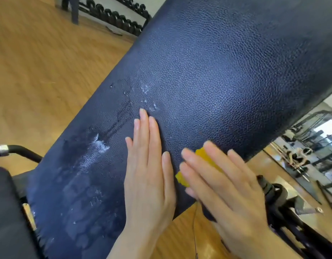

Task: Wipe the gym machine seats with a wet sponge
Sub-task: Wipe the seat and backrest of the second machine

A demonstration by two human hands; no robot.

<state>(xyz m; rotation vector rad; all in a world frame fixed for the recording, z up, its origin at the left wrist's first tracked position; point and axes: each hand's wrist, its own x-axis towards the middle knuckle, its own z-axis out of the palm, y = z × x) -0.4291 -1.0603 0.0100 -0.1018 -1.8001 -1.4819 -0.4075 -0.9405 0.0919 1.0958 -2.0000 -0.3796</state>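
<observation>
A long dark blue padded bench back (208,75) runs diagonally across the view, with wet streaks and white foam marks on its lower left part. My left hand (149,172) lies flat on the pad with straight fingers. My right hand (225,186) presses a yellow sponge (204,157) against the pad's right edge with straight, spread fingers. Only bits of the sponge show between and beside the fingers.
Another dark seat pad (6,212) and a black handle (17,151) sit at the lower left. A dumbbell rack (114,15) stands at the top left on the wooden floor (40,62). A mirror (310,146) and black machine frame (292,212) are at the right.
</observation>
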